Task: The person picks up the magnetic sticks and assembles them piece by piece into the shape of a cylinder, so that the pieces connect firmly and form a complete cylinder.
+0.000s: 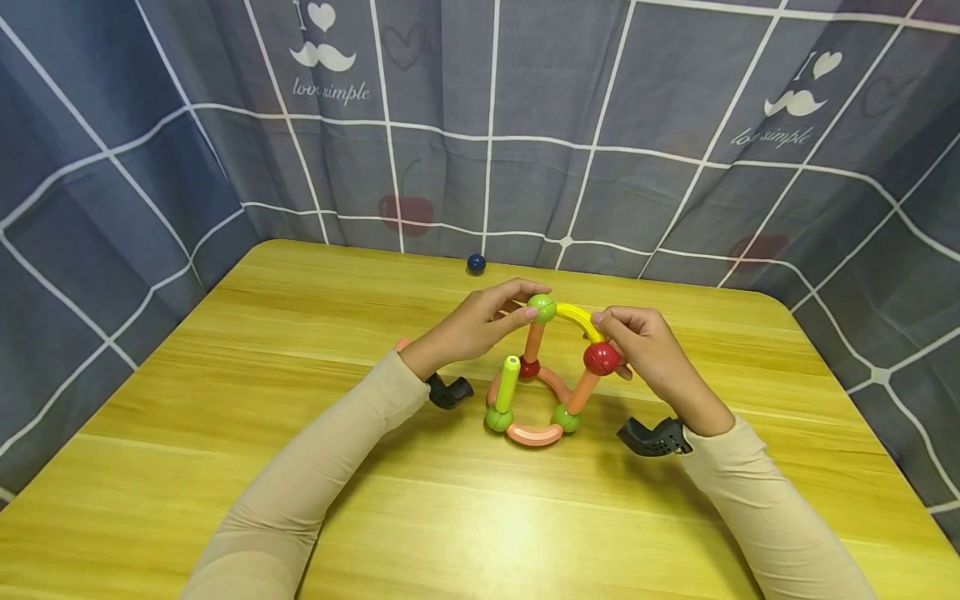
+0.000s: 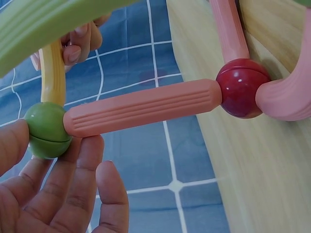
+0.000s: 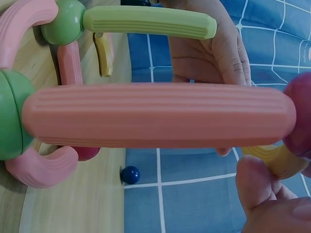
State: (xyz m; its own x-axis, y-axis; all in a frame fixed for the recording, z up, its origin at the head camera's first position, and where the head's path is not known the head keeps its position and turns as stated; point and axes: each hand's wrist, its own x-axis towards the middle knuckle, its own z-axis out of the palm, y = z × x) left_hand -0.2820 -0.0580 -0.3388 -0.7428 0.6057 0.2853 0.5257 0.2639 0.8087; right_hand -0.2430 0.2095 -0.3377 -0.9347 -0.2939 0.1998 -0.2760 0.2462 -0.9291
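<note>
A frame of toy rods and balls stands on the table, its base made of curved pink rods [image 1: 535,435] joined by balls. My left hand [image 1: 476,321] pinches the green ball [image 2: 47,130] on top of the rear upright pink rod [image 2: 143,108]. From that ball a curved yellow rod [image 1: 577,317] arches over to a red ball [image 1: 602,359] above the front right upright [image 3: 158,115]. My right hand [image 1: 648,346] pinches the yellow rod close to this red ball. At the front left, a light green rod [image 1: 507,383] rises from a green ball [image 1: 498,418], its upper end free.
A dark blue ball [image 1: 476,264] lies at the table's back edge, near the curtain [image 1: 525,183]. Behind my left forearm a pink piece [image 1: 403,342] partly shows. In the right wrist view a loose yellow rod [image 3: 104,56] lies on the table [image 1: 480,517].
</note>
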